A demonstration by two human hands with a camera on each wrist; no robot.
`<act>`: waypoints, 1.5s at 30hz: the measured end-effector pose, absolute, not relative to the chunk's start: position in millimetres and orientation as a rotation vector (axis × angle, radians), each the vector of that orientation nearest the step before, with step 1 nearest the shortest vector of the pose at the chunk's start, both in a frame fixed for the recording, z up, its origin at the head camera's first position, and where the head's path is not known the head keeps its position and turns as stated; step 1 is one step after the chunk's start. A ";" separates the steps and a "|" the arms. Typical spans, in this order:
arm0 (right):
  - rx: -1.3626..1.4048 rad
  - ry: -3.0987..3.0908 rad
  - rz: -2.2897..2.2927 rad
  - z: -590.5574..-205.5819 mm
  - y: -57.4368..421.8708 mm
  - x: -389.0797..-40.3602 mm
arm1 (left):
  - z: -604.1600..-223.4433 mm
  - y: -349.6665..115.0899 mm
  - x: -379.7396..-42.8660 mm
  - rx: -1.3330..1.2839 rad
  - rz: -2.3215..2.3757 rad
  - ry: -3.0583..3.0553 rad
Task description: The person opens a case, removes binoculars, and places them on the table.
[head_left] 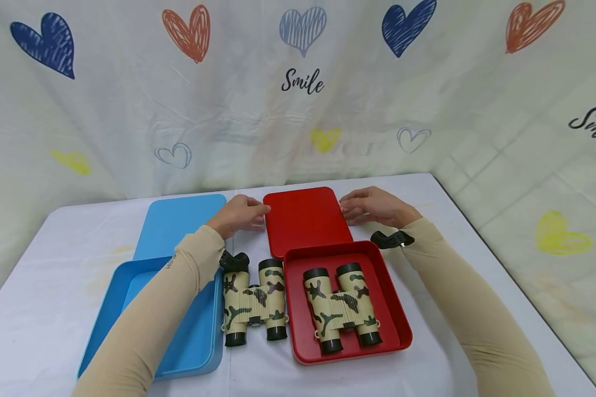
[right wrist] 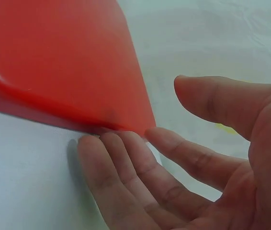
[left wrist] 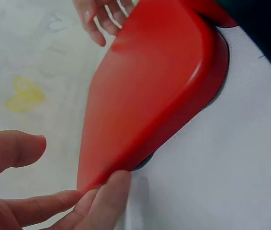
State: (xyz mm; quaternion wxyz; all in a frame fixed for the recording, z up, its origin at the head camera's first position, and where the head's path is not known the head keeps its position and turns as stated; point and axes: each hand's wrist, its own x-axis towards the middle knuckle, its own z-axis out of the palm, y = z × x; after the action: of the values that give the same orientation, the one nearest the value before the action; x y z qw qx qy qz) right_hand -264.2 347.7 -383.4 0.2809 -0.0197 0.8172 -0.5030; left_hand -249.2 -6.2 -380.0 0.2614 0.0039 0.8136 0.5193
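Note:
A red lid (head_left: 308, 220) lies flat behind a red tray-like box (head_left: 402, 331), its front edge against the box's back rim. At the lid's left edge, the fingertips of my left hand (head_left: 240, 214) touch its side, and the thumb stands apart from them in the left wrist view. On the opposite side, my right hand (head_left: 374, 207) has its fingertips at the lid's right edge, fingers extended and thumb raised in the right wrist view. Inside the red box rest camouflage binoculars (head_left: 347, 309).
A second pair of camouflage binoculars (head_left: 254, 303) lies between the red box and a blue box (head_left: 206, 361). Behind the blue box lies a blue lid (head_left: 174, 223), and my left forearm crosses over the box. A heart-printed curtain (head_left: 238, 138) hangs behind the white-covered table (head_left: 40, 286).

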 end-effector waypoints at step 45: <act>-0.456 2.868 -0.965 -347.1 332.1 -171.3 | -357.2 -4.8 -172.6 0.469 1.139 2.841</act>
State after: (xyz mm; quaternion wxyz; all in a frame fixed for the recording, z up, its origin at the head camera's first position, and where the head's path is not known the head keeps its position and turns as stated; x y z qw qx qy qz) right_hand -171.3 332.1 -347.1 0.0406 -0.1489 0.9364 -0.3151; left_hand -172.6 -4.8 -357.2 0.0224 0.1515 0.9172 0.3678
